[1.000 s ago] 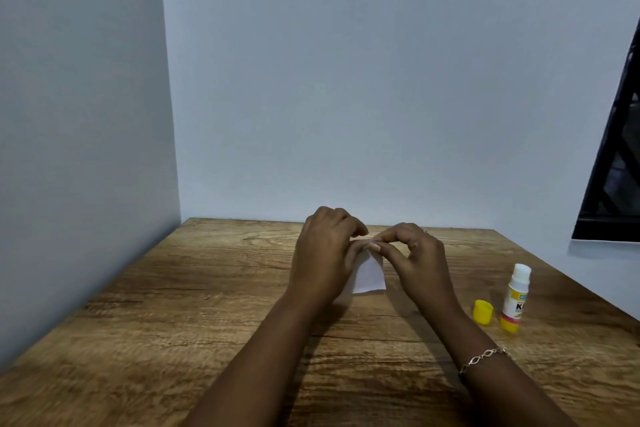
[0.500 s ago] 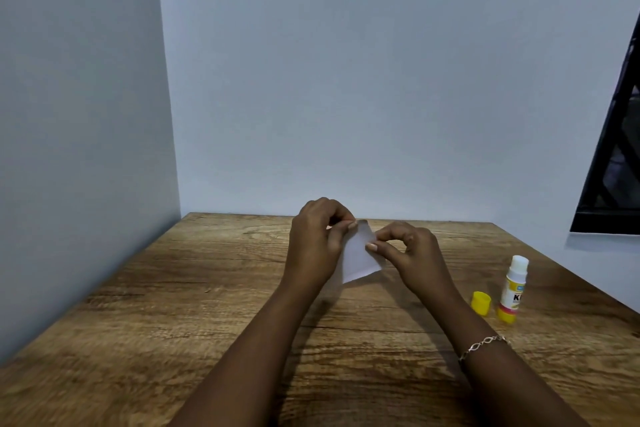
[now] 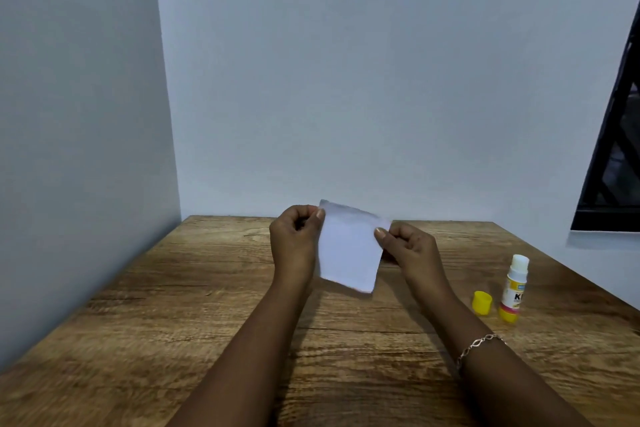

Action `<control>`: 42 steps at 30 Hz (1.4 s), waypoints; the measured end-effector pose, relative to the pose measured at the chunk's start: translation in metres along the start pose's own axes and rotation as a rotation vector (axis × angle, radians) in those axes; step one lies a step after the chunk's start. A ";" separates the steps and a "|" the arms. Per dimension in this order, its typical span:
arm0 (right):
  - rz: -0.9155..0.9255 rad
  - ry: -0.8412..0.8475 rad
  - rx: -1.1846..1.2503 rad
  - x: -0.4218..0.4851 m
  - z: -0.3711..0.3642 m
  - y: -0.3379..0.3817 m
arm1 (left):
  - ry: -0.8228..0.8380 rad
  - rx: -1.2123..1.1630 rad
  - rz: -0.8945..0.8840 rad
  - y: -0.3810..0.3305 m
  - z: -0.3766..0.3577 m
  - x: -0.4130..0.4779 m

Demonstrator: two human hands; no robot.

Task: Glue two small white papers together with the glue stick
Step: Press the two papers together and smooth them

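Observation:
A small white paper (image 3: pixel 348 250) hangs upright above the wooden table (image 3: pixel 173 305), held by its two top corners. My left hand (image 3: pixel 294 243) pinches the top left corner and my right hand (image 3: pixel 412 250) pinches the right edge near the top. I cannot tell whether it is one sheet or two lying flat together. The glue stick (image 3: pixel 514 289) stands uncapped on the table to the right of my right arm, its white tip up. Its yellow cap (image 3: pixel 482 302) sits just left of it.
Pale walls close the table at the back and on the left. A dark window frame (image 3: pixel 613 149) stands at the right edge of view. A bracelet (image 3: pixel 478 347) circles my right wrist.
Both hands have lifted the paper off the table and spread apart, so the sheet now hangs open and facing me instead of being pressed low between my fingers.

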State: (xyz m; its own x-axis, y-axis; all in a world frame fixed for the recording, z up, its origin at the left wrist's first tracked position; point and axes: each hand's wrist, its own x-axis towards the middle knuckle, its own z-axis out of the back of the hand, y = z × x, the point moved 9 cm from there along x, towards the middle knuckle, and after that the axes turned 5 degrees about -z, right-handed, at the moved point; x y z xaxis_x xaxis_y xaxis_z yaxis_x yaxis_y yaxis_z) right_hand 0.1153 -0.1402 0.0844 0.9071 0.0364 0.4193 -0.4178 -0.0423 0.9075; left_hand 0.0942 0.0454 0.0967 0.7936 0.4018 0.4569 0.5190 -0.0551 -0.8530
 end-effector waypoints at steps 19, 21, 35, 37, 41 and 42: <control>-0.085 -0.049 -0.777 0.012 -0.024 -0.043 | 0.264 0.715 0.161 0.062 -0.003 -0.002; -0.096 -0.006 -0.865 0.012 -0.029 -0.049 | 0.284 0.779 0.160 0.066 -0.004 -0.001; -0.152 0.224 -1.215 0.008 -0.039 -0.065 | 0.574 1.230 0.140 0.077 -0.007 -0.014; -0.172 0.254 -1.210 0.008 -0.038 -0.069 | 0.634 1.201 0.195 0.083 -0.005 -0.018; -0.169 0.276 -1.168 0.003 -0.034 -0.067 | 0.718 1.151 0.229 0.092 -0.002 -0.023; -0.124 0.247 -1.177 0.001 -0.032 -0.059 | 0.722 1.148 0.222 0.093 -0.001 -0.023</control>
State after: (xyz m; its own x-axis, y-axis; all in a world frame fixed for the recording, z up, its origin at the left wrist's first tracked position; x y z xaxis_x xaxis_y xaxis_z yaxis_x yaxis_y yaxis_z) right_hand 0.1387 -0.1055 0.0323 0.9637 0.1709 0.2049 -0.2357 0.9052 0.3537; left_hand 0.1245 0.0298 0.0076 0.9953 -0.0957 0.0117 0.0891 0.8666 -0.4910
